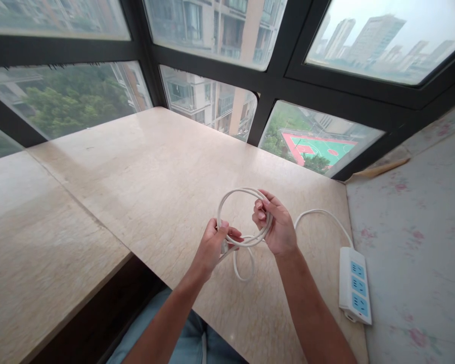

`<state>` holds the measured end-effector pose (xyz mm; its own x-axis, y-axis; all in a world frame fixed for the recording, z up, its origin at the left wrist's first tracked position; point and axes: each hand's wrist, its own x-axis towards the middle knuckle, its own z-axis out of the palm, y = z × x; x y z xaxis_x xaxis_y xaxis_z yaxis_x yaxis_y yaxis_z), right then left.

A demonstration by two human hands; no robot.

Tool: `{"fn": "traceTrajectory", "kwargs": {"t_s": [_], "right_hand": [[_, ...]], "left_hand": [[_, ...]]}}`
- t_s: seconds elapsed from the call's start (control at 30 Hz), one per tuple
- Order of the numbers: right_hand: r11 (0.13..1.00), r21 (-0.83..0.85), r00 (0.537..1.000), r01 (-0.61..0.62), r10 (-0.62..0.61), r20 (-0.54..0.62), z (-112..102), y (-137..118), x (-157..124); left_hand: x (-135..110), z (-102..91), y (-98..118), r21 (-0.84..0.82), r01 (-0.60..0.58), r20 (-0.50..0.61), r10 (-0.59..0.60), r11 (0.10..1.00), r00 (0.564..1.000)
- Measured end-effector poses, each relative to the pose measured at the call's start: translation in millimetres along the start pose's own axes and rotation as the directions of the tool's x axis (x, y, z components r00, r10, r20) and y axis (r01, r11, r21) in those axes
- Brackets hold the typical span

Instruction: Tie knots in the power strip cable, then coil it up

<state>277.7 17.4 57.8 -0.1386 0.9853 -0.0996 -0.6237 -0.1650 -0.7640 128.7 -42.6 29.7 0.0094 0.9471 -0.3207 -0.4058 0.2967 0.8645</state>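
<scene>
A white power cord [239, 190] is bent into a round coil of a few turns, held above the stone sill. My left hand [215, 246] pinches the coil's left side between thumb and fingers, with what looks like the cord's plug partly hidden under it. On the right side of the coil, my right hand [276, 221] is closed round the cord. A loose loop hangs below, between the hands. Past my right hand the cord runs in an arc to a white power strip [347, 283] with blue sockets, lying by the wall.
The beige stone sill [129, 167] spreads under the hands, with a seam at left and a front edge near my legs. Dark window frames [212, 68] border it at the back. A flowered wall [413, 242] stands along the right side.
</scene>
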Motion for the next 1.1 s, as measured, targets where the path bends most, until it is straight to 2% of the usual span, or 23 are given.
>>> {"fn": "traceTrajectory", "kwargs": {"t_s": [0.13,0.27,0.43,0.6,0.67,0.73,0.83,0.9,0.97,1.0,1.1], "right_hand": [[0.997,0.081,1.0,0.018,-0.016,-0.021,8,15,-2],[0.995,0.094,1.0,-0.016,0.018,-0.021,13,25,-4],[0.993,-0.104,0.993,-0.057,0.067,0.097,9,15,-10],[0.94,-0.341,0.943,-0.003,0.117,0.313,-1,5,-13],[0.834,-0.546,0.885,0.085,0.189,0.426,-6,3,-15],[0.624,-0.754,0.804,0.206,0.332,0.493,-10,4,-17],[0.265,-0.901,0.722,0.343,0.539,0.433,-16,11,-18],[0.093,-0.921,0.694,0.379,0.63,0.349,-18,18,-16],[0.003,-0.917,0.672,0.4,0.679,0.295,-20,23,-13],[-0.008,-0.915,0.668,0.403,0.687,0.288,-20,23,-12],[0.071,-0.935,0.696,0.349,0.648,0.309,-22,15,-10]], "left_hand": [[-7,-7.9,10,0.083,0.068,0.061,-0.073,0.994,0.995],[-10,-15.8,14,0.105,0.051,-0.005,-0.051,0.993,0.999],[-15,-20.0,16,0.069,-0.007,-0.148,0.017,0.998,0.989],[-15,-19.5,32,-0.169,-0.133,-0.266,0.085,0.977,0.96],[-14,-20.7,40,-0.284,-0.165,-0.273,0.086,0.945,0.958],[-13,-23.5,47,-0.373,-0.152,-0.256,0.056,0.915,0.965],[-15,-31.0,56,-0.473,-0.082,-0.194,-0.013,0.877,0.981],[-17,-38.7,61,-0.541,-0.029,-0.129,-0.048,0.841,0.991],[-19,-48.8,63,-0.61,0.035,-0.025,-0.063,0.792,0.998],[-19,-54.7,63,-0.637,0.076,0.042,-0.063,0.767,0.997],[-20,-73.0,59,-0.627,0.211,0.248,-0.065,0.75,0.967]]}}
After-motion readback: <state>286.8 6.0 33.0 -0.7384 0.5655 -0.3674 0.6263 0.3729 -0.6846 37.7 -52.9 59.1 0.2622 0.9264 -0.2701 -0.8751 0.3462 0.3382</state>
